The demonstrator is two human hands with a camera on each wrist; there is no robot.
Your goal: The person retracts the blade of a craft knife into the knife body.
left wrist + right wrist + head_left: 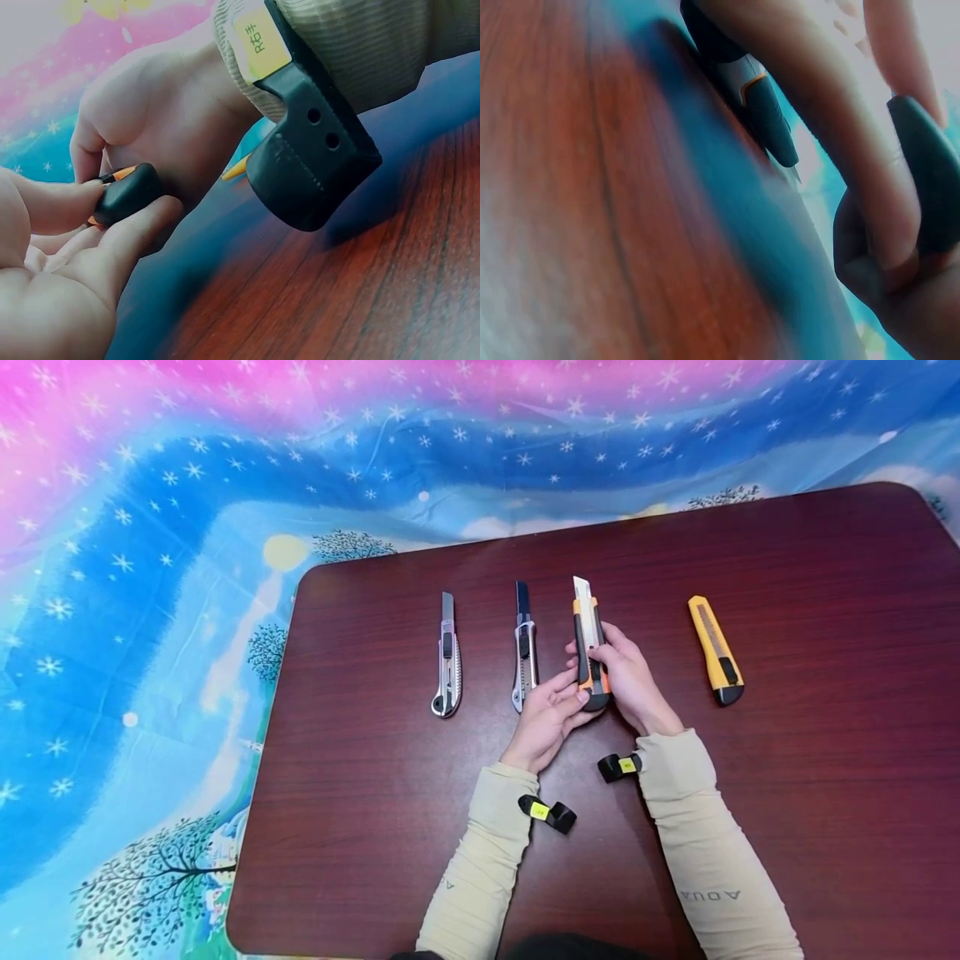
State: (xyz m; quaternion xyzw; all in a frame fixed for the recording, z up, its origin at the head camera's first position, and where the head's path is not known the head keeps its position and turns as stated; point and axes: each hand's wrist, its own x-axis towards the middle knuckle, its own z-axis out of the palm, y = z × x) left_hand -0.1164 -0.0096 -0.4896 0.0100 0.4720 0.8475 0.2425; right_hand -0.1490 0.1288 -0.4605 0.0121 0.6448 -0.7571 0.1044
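Both hands are on an orange-and-black utility knife [588, 643], raised over the table with its silver blade pointing away from me. My right hand [637, 672] grips its right side, the thumb lying on the front near the slider. At the butt end, my left hand [547, 718] pinches the knife between thumb and fingers. The left wrist view shows the knife's black end cap [131, 195] between the left fingers [139, 232]. Just left of the hands lies a silver utility knife with a dark blade [525, 652], its lower end close by the left fingers.
Farther left lies another silver utility knife [447, 660] with its blade out. A yellow utility knife [716, 652] with a black end rests to the right. All lie on a dark red-brown wooden table [360, 827]; a patterned blue-and-pink cloth [225, 468] hangs beyond its edge.
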